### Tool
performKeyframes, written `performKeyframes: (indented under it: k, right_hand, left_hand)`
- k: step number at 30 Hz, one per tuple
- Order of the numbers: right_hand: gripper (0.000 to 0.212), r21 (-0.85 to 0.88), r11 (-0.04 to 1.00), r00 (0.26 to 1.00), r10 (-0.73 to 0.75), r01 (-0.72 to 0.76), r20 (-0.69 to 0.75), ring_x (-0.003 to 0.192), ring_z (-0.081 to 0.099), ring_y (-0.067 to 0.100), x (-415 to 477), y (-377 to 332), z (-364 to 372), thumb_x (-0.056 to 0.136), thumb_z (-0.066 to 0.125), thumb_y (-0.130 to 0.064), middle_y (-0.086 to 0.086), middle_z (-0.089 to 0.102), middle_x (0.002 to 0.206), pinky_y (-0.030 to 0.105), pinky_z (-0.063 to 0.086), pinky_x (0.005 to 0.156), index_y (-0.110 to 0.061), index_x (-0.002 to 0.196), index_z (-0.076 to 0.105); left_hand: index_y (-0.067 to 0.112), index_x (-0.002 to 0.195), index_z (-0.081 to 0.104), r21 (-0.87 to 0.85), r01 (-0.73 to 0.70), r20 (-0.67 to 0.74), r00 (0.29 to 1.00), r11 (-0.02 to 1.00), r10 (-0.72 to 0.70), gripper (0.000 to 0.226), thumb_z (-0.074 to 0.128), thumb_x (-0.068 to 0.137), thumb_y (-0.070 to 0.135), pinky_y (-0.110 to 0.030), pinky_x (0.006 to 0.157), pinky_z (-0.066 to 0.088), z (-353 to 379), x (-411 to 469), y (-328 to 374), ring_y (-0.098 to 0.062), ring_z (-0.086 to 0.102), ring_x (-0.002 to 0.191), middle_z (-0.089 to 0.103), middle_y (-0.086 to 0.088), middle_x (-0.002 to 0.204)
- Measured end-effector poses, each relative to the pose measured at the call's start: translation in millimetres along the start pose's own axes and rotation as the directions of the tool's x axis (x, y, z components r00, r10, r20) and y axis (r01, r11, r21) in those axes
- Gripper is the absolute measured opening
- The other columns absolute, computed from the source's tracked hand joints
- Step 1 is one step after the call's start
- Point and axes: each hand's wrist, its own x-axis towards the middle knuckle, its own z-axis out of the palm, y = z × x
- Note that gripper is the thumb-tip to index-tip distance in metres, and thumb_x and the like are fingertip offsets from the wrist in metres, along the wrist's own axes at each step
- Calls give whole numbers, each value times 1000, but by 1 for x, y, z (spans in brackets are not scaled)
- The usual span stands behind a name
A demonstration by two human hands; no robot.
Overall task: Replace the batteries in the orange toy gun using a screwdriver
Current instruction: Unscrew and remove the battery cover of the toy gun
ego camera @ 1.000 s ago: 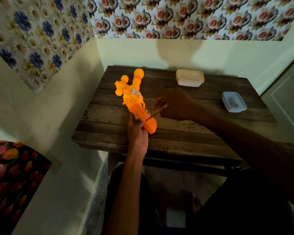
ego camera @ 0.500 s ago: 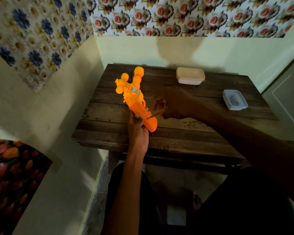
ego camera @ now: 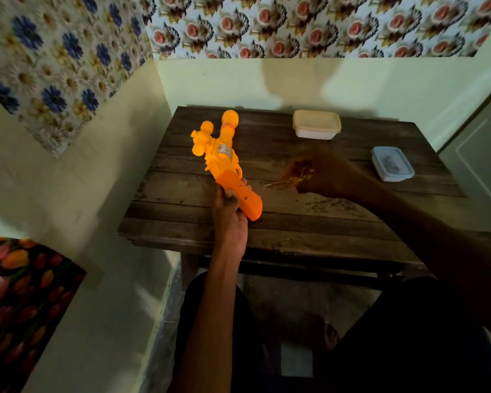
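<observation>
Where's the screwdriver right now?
Head view: the screwdriver is gripped in the right hand over the wooden table, just right of the orange toy gun, not touching it.

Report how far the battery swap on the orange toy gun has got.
Done: nothing certain; the handle of the toy gun looks closed, and whether its screw is out cannot be told. In hand: the left hand grips that handle; the right hand holds the screwdriver clear of the gun. Left: open the cover, swap batteries (none in view), screw it shut.

Dark plank table (ego camera: 309, 234); pale green walls (ego camera: 224, 80); floral wallpaper (ego camera: 295, 24) 12 o'clock, blue-daisy wallpaper (ego camera: 54, 66) 10 o'clock; tulip print (ego camera: 17, 293) 8 o'clock; dim light
</observation>
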Motion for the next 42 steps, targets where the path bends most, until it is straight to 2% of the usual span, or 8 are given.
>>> performKeyframes:
  k: [3,7,17,21,24,26,33,42]
  right_hand:
    - [26,79,996,999,46,-45,-16,83,63,11,0,20,7,74,77,-5,1,71,92,26,51,74,-12,98,73]
    - [19,157,979,986,145,-131,-82,80,62,11,1,49,21,76,76,-10,-1,68,87,23,48,66,-14,95,73]
    - [13,-101,981,979,149,-163,-136,80,56,9,-21,103,30,81,70,-11,-7,60,88,22,41,70,-22,88,69]
    - [32,-206,954,973,199,-220,-119,76,59,17,-45,115,26,89,61,-20,-11,52,78,27,44,66,-33,64,46]
    - [4,-235,949,976,190,-210,-105,86,63,26,-66,119,19,87,62,-17,6,65,94,40,52,78,-17,83,61]
    - [14,-314,932,980,149,-183,-129,89,64,29,-76,124,15,86,60,-17,10,67,100,43,51,80,-11,99,64]
    - [31,-357,912,977,168,-205,-130,97,64,29,-91,131,5,86,55,-16,6,66,111,43,51,82,-25,116,61]
    - [25,-380,886,964,230,-265,-135,97,63,27,-81,136,12,91,56,-19,5,63,114,40,52,79,-28,114,61]
  left_hand:
    - [8,146,34,-8,-14,4,1000,1000,14,43,34,102,8,-32,96,48,-1,1,-1,-19,60,106,52,-17,134]
    - [6,147,32,-49,-30,8,999,998,31,45,31,102,1,-23,81,55,-1,3,-3,-16,61,101,46,-20,142]
    - [7,144,35,0,-73,8,997,997,73,44,32,101,-1,-31,98,47,4,2,-8,-13,62,99,62,-4,115]
    - [8,145,33,10,-77,26,997,997,77,44,31,101,0,-27,93,49,8,0,-11,-10,64,97,62,-3,112]
    - [10,146,31,28,-74,43,996,997,73,46,32,101,0,-33,101,45,9,0,-13,-12,62,102,60,-4,115]
    - [11,145,32,33,-72,46,996,997,70,47,32,100,-3,-34,101,45,8,0,-14,-12,62,103,62,-3,114]
    - [17,138,40,19,-66,69,996,998,64,48,32,97,-7,-37,103,43,4,2,-15,-17,59,110,67,0,111]
    - [14,144,34,15,-59,79,995,998,57,52,35,96,-4,-42,106,40,2,1,-14,-25,54,117,61,-5,117]
